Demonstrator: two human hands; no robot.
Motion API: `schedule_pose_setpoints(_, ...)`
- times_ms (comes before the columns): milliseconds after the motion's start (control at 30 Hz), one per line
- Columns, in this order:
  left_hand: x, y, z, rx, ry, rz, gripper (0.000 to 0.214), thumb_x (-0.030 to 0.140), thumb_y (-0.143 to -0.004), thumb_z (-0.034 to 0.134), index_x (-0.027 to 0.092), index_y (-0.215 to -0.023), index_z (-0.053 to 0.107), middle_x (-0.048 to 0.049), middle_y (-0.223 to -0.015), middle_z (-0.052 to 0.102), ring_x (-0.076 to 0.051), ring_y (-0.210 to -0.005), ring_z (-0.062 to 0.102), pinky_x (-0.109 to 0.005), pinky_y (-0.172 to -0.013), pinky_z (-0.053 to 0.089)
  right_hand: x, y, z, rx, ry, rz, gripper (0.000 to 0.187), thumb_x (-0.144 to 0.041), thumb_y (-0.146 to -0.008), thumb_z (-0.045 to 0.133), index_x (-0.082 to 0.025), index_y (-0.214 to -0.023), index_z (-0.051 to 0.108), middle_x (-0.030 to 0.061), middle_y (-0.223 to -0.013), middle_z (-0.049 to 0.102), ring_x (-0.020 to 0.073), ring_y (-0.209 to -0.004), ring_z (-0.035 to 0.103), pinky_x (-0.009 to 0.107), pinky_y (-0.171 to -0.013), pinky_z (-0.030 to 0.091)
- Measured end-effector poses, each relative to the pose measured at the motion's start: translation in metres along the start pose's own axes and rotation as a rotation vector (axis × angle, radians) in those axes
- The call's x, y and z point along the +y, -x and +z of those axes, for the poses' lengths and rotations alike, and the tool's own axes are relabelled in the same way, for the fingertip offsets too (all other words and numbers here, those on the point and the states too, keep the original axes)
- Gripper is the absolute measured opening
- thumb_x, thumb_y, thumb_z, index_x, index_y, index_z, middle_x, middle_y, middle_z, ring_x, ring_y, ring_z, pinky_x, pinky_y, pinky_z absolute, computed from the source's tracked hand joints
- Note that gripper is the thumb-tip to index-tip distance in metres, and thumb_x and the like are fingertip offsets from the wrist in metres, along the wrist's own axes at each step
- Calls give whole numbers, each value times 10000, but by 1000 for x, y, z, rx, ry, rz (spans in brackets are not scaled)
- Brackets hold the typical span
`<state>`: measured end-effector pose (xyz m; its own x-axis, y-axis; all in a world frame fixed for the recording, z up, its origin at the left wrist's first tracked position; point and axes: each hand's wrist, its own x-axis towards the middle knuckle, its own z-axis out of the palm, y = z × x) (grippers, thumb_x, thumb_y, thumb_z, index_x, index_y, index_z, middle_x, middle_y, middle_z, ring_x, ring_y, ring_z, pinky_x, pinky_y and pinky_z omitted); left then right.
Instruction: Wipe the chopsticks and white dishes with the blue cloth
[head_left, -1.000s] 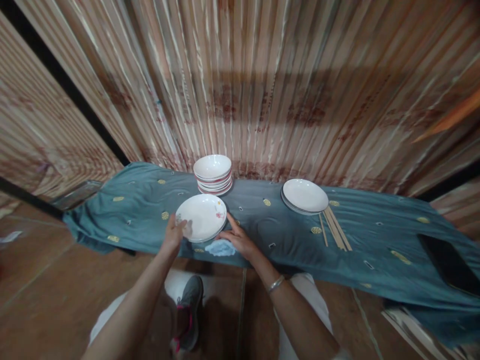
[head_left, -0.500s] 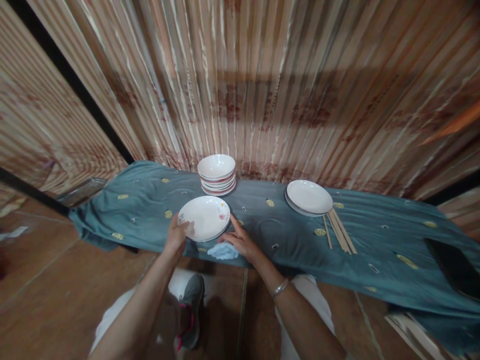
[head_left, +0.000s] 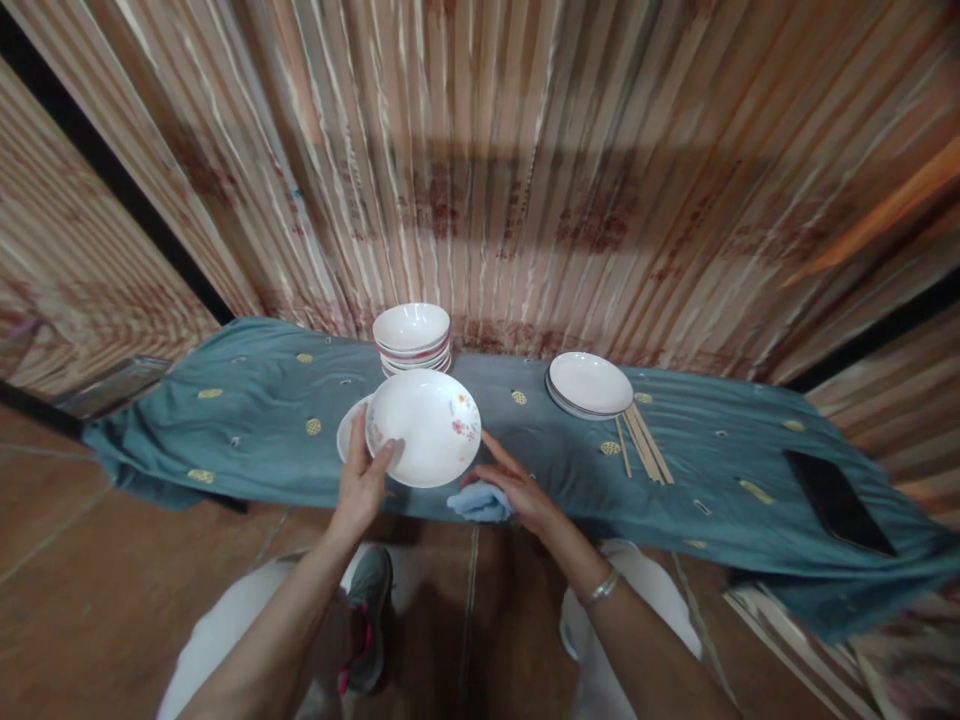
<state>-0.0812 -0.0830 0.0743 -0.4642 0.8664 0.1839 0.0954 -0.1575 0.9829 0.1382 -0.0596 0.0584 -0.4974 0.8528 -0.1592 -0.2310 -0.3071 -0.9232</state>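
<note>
A white plate [head_left: 424,430] with small flowers on its rim is raised and tilted toward me. My left hand [head_left: 363,482] grips its left edge, thumb on the upper face. Beneath it another white plate [head_left: 348,432] lies on the cloth-covered table, mostly hidden. My right hand [head_left: 517,490] is at the lower right of the raised plate, holding a crumpled light blue cloth [head_left: 481,502] under its fingers. One finger of that hand reaches the plate's right edge; whether it presses there I cannot tell.
Behind the plates stands a stack of white bowls [head_left: 412,328] with red bands. To the right are stacked white plates [head_left: 590,382] and several wooden chopsticks [head_left: 646,445]. A dark flat phone-like object [head_left: 836,500] rests farther right on the green tablecloth [head_left: 277,450]. Pleated curtains [head_left: 480,200] hang behind.
The upper plate has been lifted off the one below and shifted right, uncovering part of the lower plate. My right hand and the blue cloth moved slightly right. The view has shifted.
</note>
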Motion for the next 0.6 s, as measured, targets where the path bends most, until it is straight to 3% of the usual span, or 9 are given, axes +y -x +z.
schedule_pose_setpoints(67,2,8,14,-64,71,-88,789,346,-730,684,283,-1441,347,-54,-1495,379,-268,-1343,380,-378,-1053,386,-6,7,-12,65,-36,14,848,-376,-712,703,-247,-1454,314,-13,-752,728,169,-698,690,310,-703,521)
schedule_pose_setpoints(133,3,14,29,-132,204,-259,843,347,-734,684,349,-1466,264,-50,-1463,421,-271,-1229,505,-368,-875,522,-13,14,-27,140,-48,10,793,-384,-674,728,-236,-1393,427,-7,-736,727,176,-694,693,304,-681,521)
schedule_pose_setpoints(267,-1,23,57,-190,335,-459,896,284,-671,727,378,-1445,286,-52,-1387,499,-222,-1005,607,-259,-612,542,-28,24,-66,285,41,27,547,-386,-642,743,-188,-1143,645,22,-737,729,196,-690,688,317,-658,517)
schedule_pose_setpoints(433,-12,34,92,-263,351,-523,833,247,-652,713,359,-1404,374,-42,-1336,536,-190,-887,613,-232,-563,516,-38,31,-106,659,19,-145,486,-413,-683,676,-182,-1109,651,43,-791,728,218,-752,676,348,-694,517)
schedule_pose_setpoints(500,-17,38,105,-297,357,-547,823,243,-647,716,363,-1394,391,-36,-1325,543,-191,-876,616,-247,-574,524,-38,30,-114,714,27,-212,475,-399,-713,629,-182,-1135,639,57,-904,730,235,-879,670,370,-776,514)
schedule_pose_setpoints(600,-24,42,122,-331,368,-575,851,229,-642,719,359,-1407,370,-43,-1333,538,-200,-880,618,-257,-572,529,-32,26,-119,684,196,-272,440,-309,-728,566,-196,-1149,627,46,-1027,711,228,-978,642,389,-876,491)
